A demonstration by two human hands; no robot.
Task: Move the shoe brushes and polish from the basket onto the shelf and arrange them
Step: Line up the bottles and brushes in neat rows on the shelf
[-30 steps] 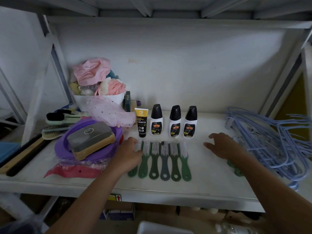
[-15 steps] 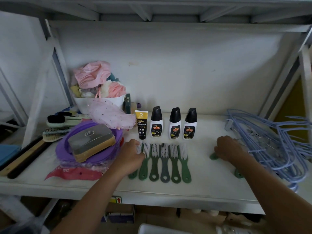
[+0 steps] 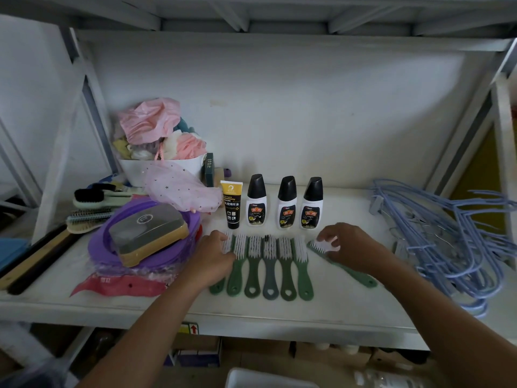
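Observation:
Several green-handled shoe brushes (image 3: 270, 268) lie side by side in a row on the white shelf (image 3: 349, 306), bristles pointing to the back. Behind them stand three white polish bottles with black caps (image 3: 286, 204) and a yellow-and-black tube (image 3: 232, 204). My left hand (image 3: 214, 257) rests on the leftmost brush of the row, fingers over its bristles. My right hand (image 3: 349, 247) holds one more green brush (image 3: 347, 268), which lies slanted on the shelf just right of the row, its bristle end under my fingers.
A purple basin (image 3: 98, 247) with a grey-and-tan sponge box (image 3: 148, 233) sits at the left, with other brushes (image 3: 92, 200) behind it. A white tub of pink cloths (image 3: 159, 152) stands at the back left. Blue hangers (image 3: 453, 242) are piled at the right.
My right hand has slid a green brush from near the hangers leftward, up to the end of the row. My left hand stayed on the leftmost brush.

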